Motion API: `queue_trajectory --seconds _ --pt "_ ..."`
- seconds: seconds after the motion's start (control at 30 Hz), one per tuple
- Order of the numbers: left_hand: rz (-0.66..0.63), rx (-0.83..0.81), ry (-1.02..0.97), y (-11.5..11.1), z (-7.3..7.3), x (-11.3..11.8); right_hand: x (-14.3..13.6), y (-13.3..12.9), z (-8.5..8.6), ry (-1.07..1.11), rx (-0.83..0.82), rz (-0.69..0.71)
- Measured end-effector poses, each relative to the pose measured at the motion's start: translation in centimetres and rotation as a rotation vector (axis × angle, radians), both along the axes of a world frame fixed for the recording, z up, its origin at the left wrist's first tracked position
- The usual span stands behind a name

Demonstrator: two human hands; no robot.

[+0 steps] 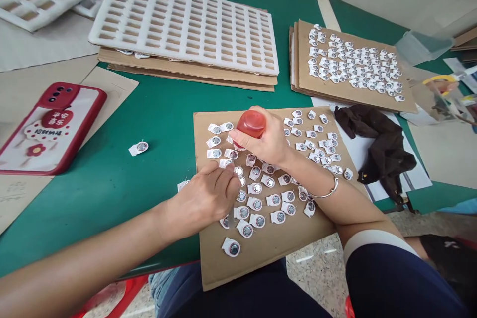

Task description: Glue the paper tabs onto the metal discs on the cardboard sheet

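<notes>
My right hand (266, 139) is wrapped around a red, translucent squeeze bottle (252, 123), tilted over a brown cardboard sheet (219, 273). Its tip is hidden behind my fingers. Close beside it, my left hand (214, 191) is closed in a pinch. A thin grey tool (231, 216) sticks out below that fist; most of it is covered. Under both hands, many small round silver parts with white tabs (246, 228) lie in rough rows on the cardboard. One more such part (141, 147) lies on the green table to the left.
A white slotted tray (186, 25) rests on stacked cardboard at the back. Another cardboard stack (354, 92) with similar parts stands back right, near a clear plastic box (423, 47). A dark cloth (383, 144) lies at right, and a red-cased phone (52, 129) at left.
</notes>
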State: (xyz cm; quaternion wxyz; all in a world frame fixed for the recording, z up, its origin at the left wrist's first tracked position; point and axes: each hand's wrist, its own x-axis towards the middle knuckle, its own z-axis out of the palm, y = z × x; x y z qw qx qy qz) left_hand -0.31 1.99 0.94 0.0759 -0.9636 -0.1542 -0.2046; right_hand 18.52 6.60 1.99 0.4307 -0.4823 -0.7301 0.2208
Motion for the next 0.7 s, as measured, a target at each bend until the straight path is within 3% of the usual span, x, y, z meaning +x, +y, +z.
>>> queue_trajectory --seconds 0.7 --pt "-0.053 -0.286 -0.12 1.2 0.8 -0.7 -0.2 -0.3 0.2 -0.016 0.1 0.05"
